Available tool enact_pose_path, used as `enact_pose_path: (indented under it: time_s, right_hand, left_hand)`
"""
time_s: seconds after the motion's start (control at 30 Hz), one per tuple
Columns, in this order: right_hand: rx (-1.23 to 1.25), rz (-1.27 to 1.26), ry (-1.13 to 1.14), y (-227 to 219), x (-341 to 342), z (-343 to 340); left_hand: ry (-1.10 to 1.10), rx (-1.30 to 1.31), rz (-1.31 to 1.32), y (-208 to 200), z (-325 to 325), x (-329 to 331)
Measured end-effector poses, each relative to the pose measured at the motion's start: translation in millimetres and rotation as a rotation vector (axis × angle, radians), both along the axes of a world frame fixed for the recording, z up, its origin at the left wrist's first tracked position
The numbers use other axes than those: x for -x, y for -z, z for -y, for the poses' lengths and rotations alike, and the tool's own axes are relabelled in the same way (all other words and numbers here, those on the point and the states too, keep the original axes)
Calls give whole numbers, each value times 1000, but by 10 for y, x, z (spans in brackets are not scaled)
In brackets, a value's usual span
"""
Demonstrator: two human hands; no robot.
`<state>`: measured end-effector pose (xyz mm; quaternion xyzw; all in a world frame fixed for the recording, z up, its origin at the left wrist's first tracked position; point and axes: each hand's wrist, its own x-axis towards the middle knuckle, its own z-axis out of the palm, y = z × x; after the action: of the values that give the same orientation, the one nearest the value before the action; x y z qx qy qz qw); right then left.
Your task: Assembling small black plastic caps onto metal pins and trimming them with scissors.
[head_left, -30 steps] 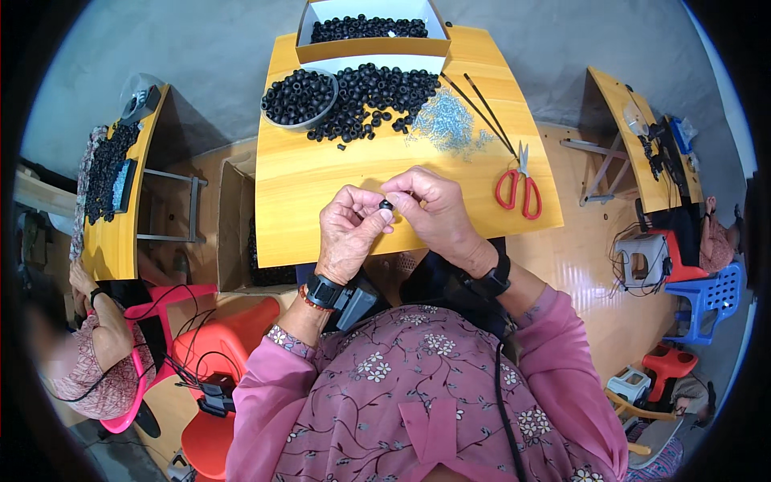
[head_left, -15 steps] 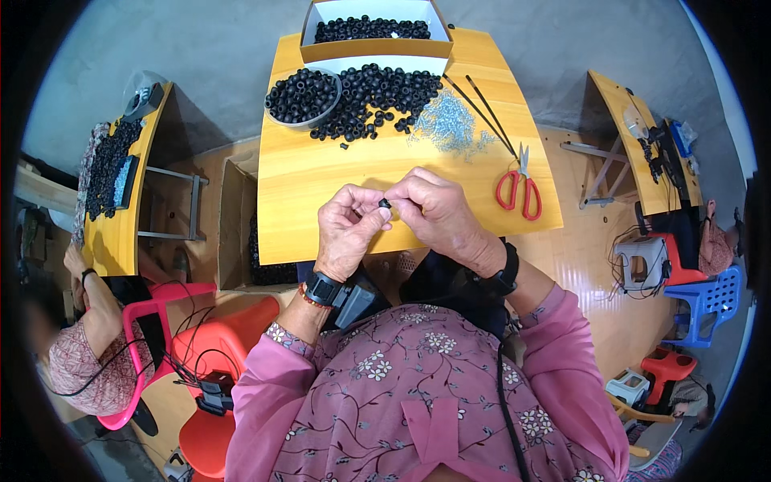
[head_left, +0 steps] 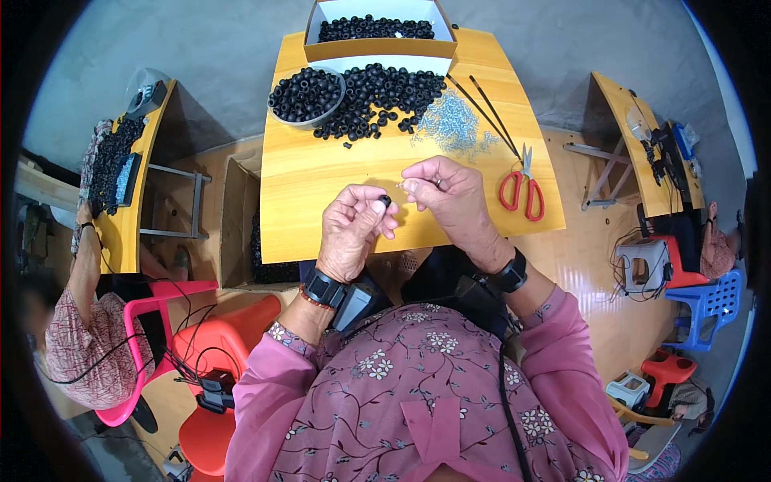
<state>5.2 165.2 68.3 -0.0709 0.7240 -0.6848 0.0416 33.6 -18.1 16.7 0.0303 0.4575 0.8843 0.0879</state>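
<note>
Above the near part of the table, my left hand [head_left: 350,231] pinches a small black bead-like part [head_left: 385,199] between thumb and fingers; it is round with a hole in its end. Just to its right, apart from that part, my right hand [head_left: 454,207] is closed in a pinch. A tiny pale bit shows at its fingertips, too small to name. Farther out lie a heap of the same black parts [head_left: 385,88] and a grey bowl [head_left: 343,103] full of them. Right of the heap spreads a pile of small clear-bluish pieces [head_left: 451,122].
Red-handled scissors [head_left: 524,186] and two dark thin sticks [head_left: 491,110] lie at the right of the wooden table [head_left: 313,193]. An open box [head_left: 377,50] of black parts stands at the far edge. On the left, another person [head_left: 87,341] sits at a side table.
My right hand has drawn away from the black part, up and to the right. My left hand stays nearly in place, still pinching the part. The person on the left has reached forward.
</note>
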Motion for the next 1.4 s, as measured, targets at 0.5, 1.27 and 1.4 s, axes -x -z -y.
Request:
enact_pose_path:
  time_s: [0.5, 1.27, 1.4]
  right_hand:
    - [-308, -391, -41, -2, -50, 212]
    - [-327, -386, -166, 95, 25, 171]
    - [-380, -435, -213, 91, 39, 188]
  left_hand:
    - [-27, -442, 207, 154, -111, -7]
    - [-56, -237, 82, 202, 12, 23]
    - [-40, -266, 88, 241, 38, 52]
